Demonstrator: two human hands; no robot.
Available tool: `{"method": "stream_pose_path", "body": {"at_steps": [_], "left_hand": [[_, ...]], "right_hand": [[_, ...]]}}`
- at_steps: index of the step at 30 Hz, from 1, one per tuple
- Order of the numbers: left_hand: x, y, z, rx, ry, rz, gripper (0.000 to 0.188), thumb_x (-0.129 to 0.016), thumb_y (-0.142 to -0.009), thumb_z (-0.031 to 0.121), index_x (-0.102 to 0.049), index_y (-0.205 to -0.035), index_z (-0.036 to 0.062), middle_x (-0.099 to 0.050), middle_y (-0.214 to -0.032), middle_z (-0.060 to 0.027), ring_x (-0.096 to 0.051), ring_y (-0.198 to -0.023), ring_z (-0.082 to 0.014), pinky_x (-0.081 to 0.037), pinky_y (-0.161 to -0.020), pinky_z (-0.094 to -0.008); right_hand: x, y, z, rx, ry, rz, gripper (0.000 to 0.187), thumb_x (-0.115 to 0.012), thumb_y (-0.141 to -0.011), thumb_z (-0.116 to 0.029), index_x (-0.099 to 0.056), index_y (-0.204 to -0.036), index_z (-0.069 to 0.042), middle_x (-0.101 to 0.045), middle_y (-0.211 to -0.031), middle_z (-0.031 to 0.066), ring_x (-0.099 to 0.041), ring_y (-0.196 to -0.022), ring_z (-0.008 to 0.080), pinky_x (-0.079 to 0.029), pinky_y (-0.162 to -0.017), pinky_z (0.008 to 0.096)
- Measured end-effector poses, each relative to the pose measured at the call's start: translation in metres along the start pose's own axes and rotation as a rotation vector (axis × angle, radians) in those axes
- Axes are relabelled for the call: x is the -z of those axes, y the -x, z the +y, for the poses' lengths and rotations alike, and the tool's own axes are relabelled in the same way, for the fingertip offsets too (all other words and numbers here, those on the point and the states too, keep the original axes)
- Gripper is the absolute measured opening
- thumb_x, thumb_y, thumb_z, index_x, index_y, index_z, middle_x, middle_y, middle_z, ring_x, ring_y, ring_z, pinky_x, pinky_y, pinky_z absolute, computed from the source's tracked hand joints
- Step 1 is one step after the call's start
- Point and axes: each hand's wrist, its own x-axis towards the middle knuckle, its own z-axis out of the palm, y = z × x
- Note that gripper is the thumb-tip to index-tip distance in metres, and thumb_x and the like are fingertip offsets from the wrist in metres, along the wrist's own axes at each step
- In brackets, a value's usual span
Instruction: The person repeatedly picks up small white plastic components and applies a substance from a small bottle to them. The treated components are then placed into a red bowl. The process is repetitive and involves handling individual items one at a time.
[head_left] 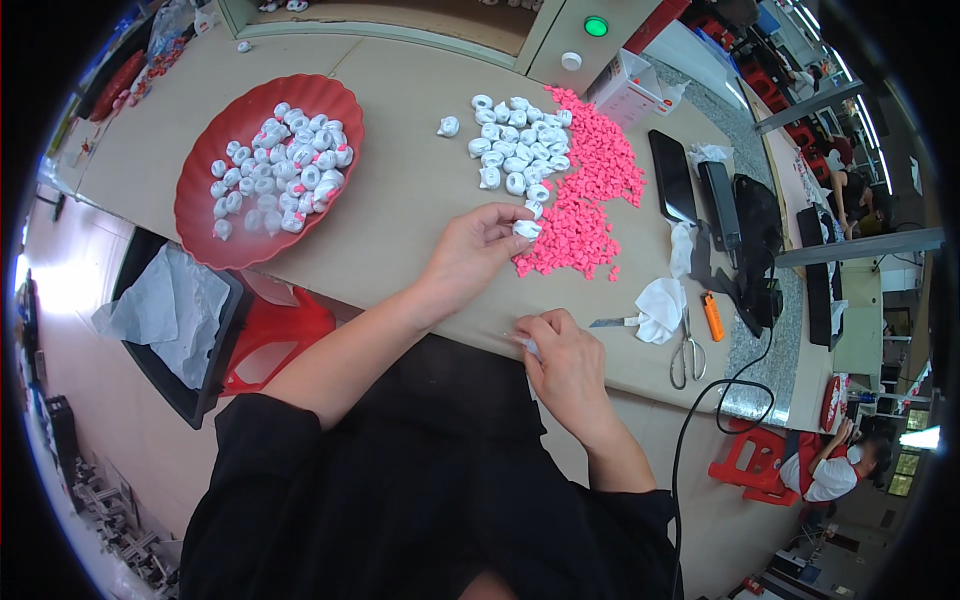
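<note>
- The left hand (466,252), at the centre of the frame, has its fingers pinched on a white piece (527,230), held at the left edge of the pink bits.
- The right hand (572,365), below and to the right of centre, has its fingers curled closed around a small pale item (532,347), mostly hidden.
- Pink bits (600,150) spread over the counter (410,160), from upper centre down beside the left hand.
- Loose white lumps (515,152) lie against their left side.
- A red bowl (245,110) in the upper left holds more lumps, some showing pink.
- Right of centre, a white cloth (660,308), scissors (685,340) and an orange cutter (713,317) lie near one another.
</note>
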Motion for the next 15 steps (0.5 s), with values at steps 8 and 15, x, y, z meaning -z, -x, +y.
{"method": "stream_pose_path", "body": {"at_steps": [8, 15], "left_hand": [[0.001, -0.001, 0.0, 0.007, -0.009, -0.005, 0.029, -0.054, -0.083, -0.004, -0.051, -0.111, -0.0028, -0.058, -0.098, -0.0066, -0.056, -0.088, -0.0092, -0.046, -0.079, -0.0221], [0.0, 0.002, 0.002, 0.007, -0.04, -0.103, 0.027, -0.053, -0.083, -0.005, -0.051, -0.11, -0.0035, -0.058, -0.098, -0.0073, -0.056, -0.088, -0.0112, -0.047, -0.078, -0.0243]], "right_hand": [[-0.004, -0.021, 0.026, -0.086, -0.418, 0.146, 0.013, -0.061, -0.074, -0.003, -0.057, -0.087, -0.004, -0.057, -0.077, 0.0053, -0.057, -0.063, 0.0209, -0.045, -0.056, 0.0311], [-0.001, -0.055, 0.033, -0.378, -1.189, 0.225, 0.012, -0.066, -0.077, -0.004, -0.056, -0.083, -0.004, -0.055, -0.071, -0.0007, -0.048, -0.061, 0.0039, -0.038, -0.052, 0.0171]]}}
